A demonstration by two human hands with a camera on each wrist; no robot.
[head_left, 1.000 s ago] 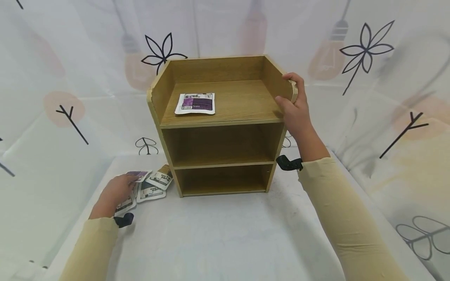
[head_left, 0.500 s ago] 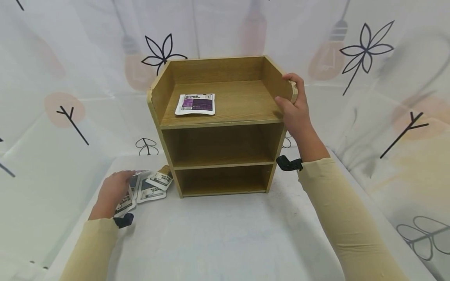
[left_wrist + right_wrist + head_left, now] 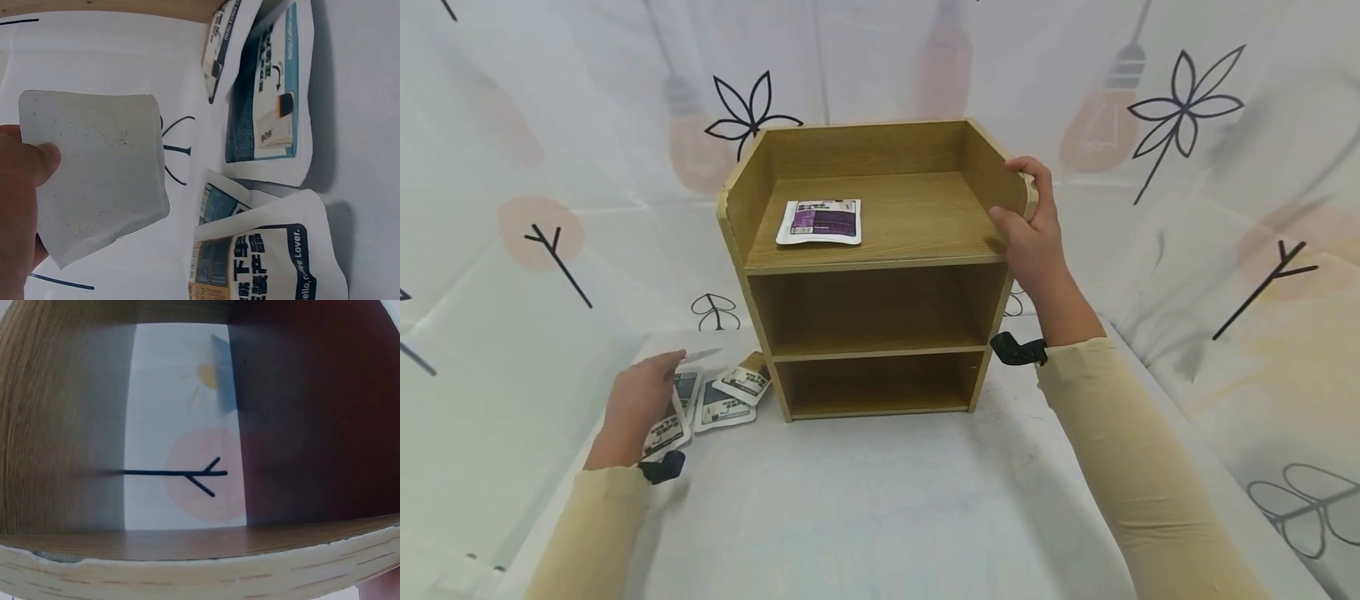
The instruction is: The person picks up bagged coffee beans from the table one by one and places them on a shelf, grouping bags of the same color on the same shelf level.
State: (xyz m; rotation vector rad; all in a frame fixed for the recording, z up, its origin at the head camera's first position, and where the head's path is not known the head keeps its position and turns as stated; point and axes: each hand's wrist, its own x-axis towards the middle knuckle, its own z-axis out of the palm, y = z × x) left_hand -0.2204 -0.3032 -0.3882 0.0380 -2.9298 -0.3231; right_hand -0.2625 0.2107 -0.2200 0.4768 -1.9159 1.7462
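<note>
My left hand (image 3: 638, 408) pinches a flat coffee packet (image 3: 97, 169) between thumb and fingers, its plain white back facing the left wrist camera. Under and beside that hand lie several more coffee packets, among them a teal one (image 3: 269, 125) and one with an orange and dark label (image 3: 269, 256). Up at the right, my right hand (image 3: 1032, 242) grips the upper side panel of a small wooden shelf (image 3: 880, 265), thumb inside and fingers over the edge. A purple-labelled packet (image 3: 822, 223) lies on the shelf's top tier, towards the left.
The shelf has two lower compartments, a middle one (image 3: 880, 312) and a bottom one (image 3: 880, 383). It stands on a white-covered table (image 3: 865, 500). Behind and at both sides hangs a patterned white backdrop (image 3: 880, 67). One brown-topped packet (image 3: 745, 382) leans near the shelf's left foot.
My left hand has raised a purple-labelled packet off the pile and turned it nearly edge-on to the head camera. The right hand keeps its grip on the shelf.
</note>
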